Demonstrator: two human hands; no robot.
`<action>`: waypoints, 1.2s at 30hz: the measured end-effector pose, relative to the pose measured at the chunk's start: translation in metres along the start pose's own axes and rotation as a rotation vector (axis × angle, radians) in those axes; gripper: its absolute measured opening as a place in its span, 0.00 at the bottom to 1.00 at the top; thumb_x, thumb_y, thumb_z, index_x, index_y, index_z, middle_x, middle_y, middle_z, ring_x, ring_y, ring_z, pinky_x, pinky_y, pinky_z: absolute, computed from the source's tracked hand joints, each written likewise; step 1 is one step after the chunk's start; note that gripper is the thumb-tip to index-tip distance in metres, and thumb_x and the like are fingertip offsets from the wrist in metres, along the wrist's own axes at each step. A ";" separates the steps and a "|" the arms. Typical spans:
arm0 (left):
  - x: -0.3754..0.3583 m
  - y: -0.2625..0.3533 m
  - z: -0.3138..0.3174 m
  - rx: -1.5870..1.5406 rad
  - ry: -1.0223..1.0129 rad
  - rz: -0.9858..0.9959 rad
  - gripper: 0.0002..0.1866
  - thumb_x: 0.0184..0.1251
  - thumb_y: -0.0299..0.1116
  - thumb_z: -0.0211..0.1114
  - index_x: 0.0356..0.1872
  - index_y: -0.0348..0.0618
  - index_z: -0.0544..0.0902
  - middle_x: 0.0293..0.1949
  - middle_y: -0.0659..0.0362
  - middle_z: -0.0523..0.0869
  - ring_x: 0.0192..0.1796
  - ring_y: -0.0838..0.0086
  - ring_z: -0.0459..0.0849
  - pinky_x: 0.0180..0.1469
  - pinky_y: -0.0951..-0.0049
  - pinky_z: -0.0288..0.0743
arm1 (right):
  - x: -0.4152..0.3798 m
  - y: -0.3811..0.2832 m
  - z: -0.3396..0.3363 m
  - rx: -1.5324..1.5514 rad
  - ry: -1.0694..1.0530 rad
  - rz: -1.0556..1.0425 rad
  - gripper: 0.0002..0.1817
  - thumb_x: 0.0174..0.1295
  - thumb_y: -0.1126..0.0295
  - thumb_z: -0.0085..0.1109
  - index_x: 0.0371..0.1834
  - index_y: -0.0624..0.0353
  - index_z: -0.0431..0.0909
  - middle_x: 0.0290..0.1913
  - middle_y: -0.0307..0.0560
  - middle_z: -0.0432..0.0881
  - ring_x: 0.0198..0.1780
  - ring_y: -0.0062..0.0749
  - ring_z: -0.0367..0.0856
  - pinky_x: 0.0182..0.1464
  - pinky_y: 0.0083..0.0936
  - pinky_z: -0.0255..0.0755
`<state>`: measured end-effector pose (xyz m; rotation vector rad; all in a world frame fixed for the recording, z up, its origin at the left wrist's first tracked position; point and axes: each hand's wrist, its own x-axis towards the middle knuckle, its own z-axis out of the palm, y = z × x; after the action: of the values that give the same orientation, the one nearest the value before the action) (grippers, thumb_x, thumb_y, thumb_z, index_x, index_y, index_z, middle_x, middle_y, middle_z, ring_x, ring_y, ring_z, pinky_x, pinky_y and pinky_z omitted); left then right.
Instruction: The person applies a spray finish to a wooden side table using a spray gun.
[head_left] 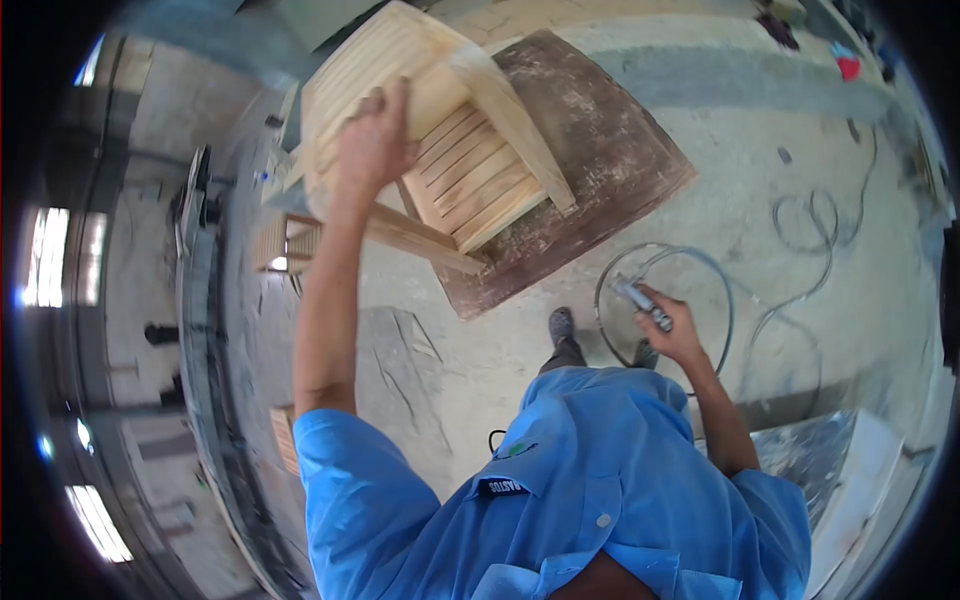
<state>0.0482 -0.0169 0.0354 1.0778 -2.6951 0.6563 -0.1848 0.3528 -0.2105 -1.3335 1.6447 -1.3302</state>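
A pale wooden slatted chair (470,170) stands tipped on a worn brown board (600,150) on the concrete floor. My left hand (372,140) reaches out and grips the chair's slatted back near its top edge. My right hand (668,325) hangs low by my side, shut on a grey metal air tool (640,302) with a hose (725,300) looping off it across the floor. My blue shirt fills the lower part of the view.
More slatted wooden pieces (285,245) lie left of the chair beside a long dark bench (200,270). Hose loops (810,230) trail over the floor to the right. A silvery sheet (820,460) lies at lower right. My shoe (561,325) stands near the board's corner.
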 end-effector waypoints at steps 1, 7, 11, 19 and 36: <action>0.019 -0.024 0.001 0.014 0.005 0.013 0.48 0.47 0.39 0.78 0.73 0.51 0.65 0.56 0.43 0.82 0.49 0.48 0.87 0.48 0.53 0.84 | 0.003 -0.009 0.001 0.008 0.038 0.023 0.26 0.59 0.65 0.69 0.60 0.66 0.80 0.44 0.60 0.88 0.44 0.45 0.90 0.47 0.31 0.80; 0.137 -0.133 -0.025 0.036 -0.089 -0.060 0.41 0.47 0.42 0.70 0.70 0.51 0.73 0.49 0.44 0.89 0.55 0.51 0.86 0.58 0.54 0.79 | 0.032 -0.074 0.021 0.131 0.354 -0.005 0.28 0.61 0.61 0.68 0.61 0.69 0.78 0.38 0.54 0.86 0.38 0.34 0.87 0.44 0.26 0.77; 0.203 -0.197 -0.011 -0.009 -0.142 -0.012 0.41 0.45 0.44 0.69 0.69 0.52 0.75 0.54 0.45 0.87 0.58 0.50 0.85 0.62 0.56 0.77 | 0.059 -0.105 0.048 0.088 0.469 -0.245 0.32 0.59 0.58 0.71 0.62 0.67 0.78 0.39 0.55 0.87 0.38 0.36 0.87 0.42 0.28 0.77; 0.266 -0.250 0.010 -0.136 -0.284 -0.009 0.45 0.38 0.44 0.74 0.68 0.51 0.76 0.55 0.46 0.87 0.59 0.53 0.84 0.64 0.61 0.75 | 0.102 -0.152 0.109 0.173 0.013 -0.409 0.37 0.48 0.59 0.79 0.63 0.59 0.80 0.41 0.50 0.89 0.34 0.43 0.88 0.35 0.32 0.80; 0.320 -0.290 0.030 -0.304 -0.311 -0.007 0.42 0.40 0.37 0.73 0.67 0.46 0.77 0.51 0.48 0.89 0.55 0.56 0.86 0.62 0.64 0.75 | 0.110 -0.138 0.027 -0.165 0.264 -0.088 0.36 0.56 0.47 0.73 0.58 0.68 0.81 0.29 0.54 0.82 0.27 0.41 0.83 0.32 0.29 0.74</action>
<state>0.0156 -0.4137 0.2052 1.1861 -2.9152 0.0709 -0.1487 0.2431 -0.0750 -1.3861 1.9283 -1.5016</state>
